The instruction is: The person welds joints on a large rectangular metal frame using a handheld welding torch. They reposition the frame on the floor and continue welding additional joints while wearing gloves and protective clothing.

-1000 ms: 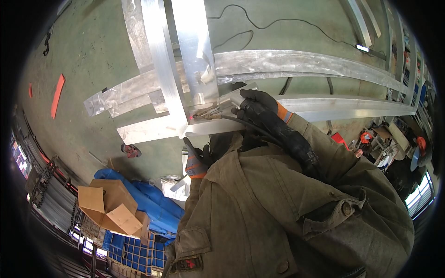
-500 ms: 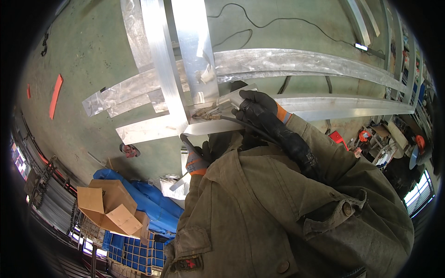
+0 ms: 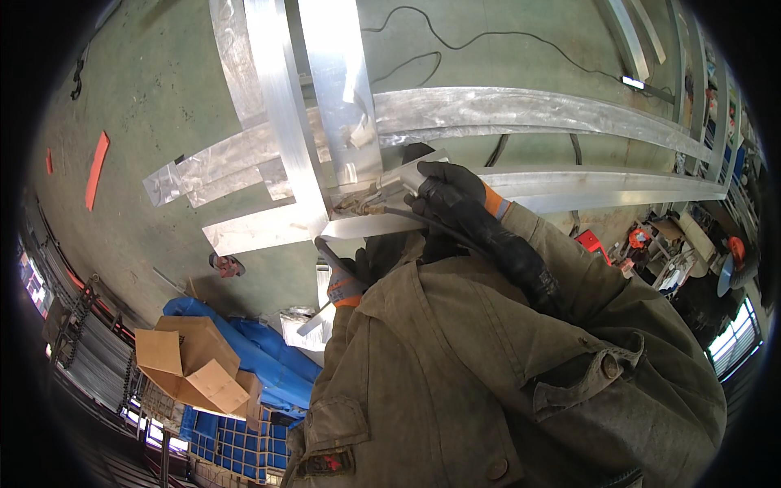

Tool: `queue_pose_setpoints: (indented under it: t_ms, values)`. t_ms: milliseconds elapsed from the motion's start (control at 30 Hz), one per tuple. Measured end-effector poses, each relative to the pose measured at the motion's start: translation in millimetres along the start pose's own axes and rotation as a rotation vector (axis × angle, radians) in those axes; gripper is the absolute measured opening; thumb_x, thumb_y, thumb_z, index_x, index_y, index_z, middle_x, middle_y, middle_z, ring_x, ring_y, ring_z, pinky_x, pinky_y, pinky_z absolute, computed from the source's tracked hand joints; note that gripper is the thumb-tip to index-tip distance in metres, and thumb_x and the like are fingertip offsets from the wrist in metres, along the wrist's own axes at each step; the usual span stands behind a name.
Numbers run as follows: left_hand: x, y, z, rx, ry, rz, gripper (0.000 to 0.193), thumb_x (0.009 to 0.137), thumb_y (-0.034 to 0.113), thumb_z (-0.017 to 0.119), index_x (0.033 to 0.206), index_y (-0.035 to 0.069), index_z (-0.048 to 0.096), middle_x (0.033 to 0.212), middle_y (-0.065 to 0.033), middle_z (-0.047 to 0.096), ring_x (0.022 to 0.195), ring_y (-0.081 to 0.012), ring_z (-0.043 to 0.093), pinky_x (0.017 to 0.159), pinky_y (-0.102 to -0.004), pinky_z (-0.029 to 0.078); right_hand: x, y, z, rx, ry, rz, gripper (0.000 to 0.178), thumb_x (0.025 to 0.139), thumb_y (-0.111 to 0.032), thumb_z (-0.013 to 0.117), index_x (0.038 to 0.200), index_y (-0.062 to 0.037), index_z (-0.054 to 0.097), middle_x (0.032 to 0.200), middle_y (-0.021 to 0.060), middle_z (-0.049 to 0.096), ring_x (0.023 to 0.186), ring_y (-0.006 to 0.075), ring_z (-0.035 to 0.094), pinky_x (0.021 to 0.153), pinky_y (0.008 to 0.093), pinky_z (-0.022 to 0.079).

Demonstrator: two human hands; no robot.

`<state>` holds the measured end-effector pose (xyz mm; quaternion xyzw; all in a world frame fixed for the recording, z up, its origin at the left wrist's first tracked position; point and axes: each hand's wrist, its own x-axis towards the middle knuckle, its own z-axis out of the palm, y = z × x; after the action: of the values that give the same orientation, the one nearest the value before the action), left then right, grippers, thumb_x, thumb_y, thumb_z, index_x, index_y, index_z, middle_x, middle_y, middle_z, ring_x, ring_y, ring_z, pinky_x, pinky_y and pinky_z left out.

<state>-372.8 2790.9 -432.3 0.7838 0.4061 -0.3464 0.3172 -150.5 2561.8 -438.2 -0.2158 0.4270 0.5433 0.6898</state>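
Observation:
My right hand (image 3: 450, 189), in a black glove with an orange cuff, is closed around the end of a thick black-sleeved cable (image 3: 508, 252) that lies back along my forearm. Its fingers are beside a silvery metal piece (image 3: 413, 169); what is at the cable's tip is hidden. A brass-coloured clamp-like fitting (image 3: 355, 201) rests at the corner of the aluminium frame, with a thin dark lead running toward my right hand. My left hand (image 3: 346, 281), in a grey and black glove, has a finger stretched up to the near edge of the aluminium bar (image 3: 260, 228).
Upright aluminium beams (image 3: 281, 106) and long flat bars (image 3: 521, 110) cross ahead of me. A dark cable (image 3: 488, 33) snakes over the green floor. A cardboard box (image 3: 191, 358) and blue sheeting (image 3: 272, 354) stand at lower left. Tools clutter the right, near a red item (image 3: 592, 244).
My right hand and the black-sleeved cable have shifted very slightly to the left. The left hand has stayed in place.

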Motion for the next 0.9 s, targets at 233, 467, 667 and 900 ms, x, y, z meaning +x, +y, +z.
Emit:
queue_pose_setpoints:
  t_ms: [233, 467, 667, 900]
  values:
    - [-1.6, 0.7, 0.0, 0.011, -0.006, 0.007, 0.110, 0.095, 0.036, 0.065, 0.161, 0.006, -0.017, 0.067, -0.0117, 0.068, 0.062, -0.0329, 0.066, 0.061, -0.0459, 0.049, -1.0, -2.4, -9.8, -0.016, -0.056, 0.028, 0.036, 0.101, -0.029, 0.064, 0.123, -0.0014, 0.059, 0.104, 0.0145, 0.070, 0.089, 0.0236, 0.072, 0.071, 0.0302, 0.062]
    - [5.0, -19.6, 12.2, 0.068, 0.023, 0.026, 0.109, 0.095, 0.035, 0.066, 0.161, 0.005, -0.015, 0.065, -0.0111, 0.067, 0.060, -0.0324, 0.065, 0.061, -0.0468, 0.049, 6.3, -8.1, -22.2, -0.009, -0.093, -0.042, 0.037, 0.102, -0.034, 0.059, 0.116, 0.0001, 0.066, 0.097, 0.0148, 0.070, 0.081, 0.0243, 0.070, 0.070, 0.0350, 0.060]
    - [5.6, -15.2, 2.5, 0.258, 0.009, -0.007, 0.108, 0.094, 0.034, 0.066, 0.162, 0.005, -0.014, 0.062, -0.0105, 0.067, 0.059, -0.0319, 0.065, 0.061, -0.0476, 0.049, -63.7, -57.4, 47.8, -0.122, 0.003, -0.096, 0.059, 0.102, -0.056, 0.050, 0.119, -0.0009, 0.066, 0.071, 0.0063, 0.062, 0.054, 0.0192, 0.054, 0.050, 0.0325, 0.044]
    - [1.4, 4.3, -52.1, 0.103, 0.102, 0.264, 0.067, 0.097, 0.032, 0.064, 0.152, 0.003, 0.038, 0.075, -0.0162, 0.071, 0.075, -0.0338, 0.071, 0.071, -0.0461, 0.053, -170.5, -60.6, 104.4, -0.257, -0.214, -0.406, 0.049, 0.106, -0.040, 0.048, 0.123, 0.0039, 0.062, 0.076, 0.0071, 0.064, 0.059, 0.0117, 0.057, 0.052, 0.0243, 0.045]
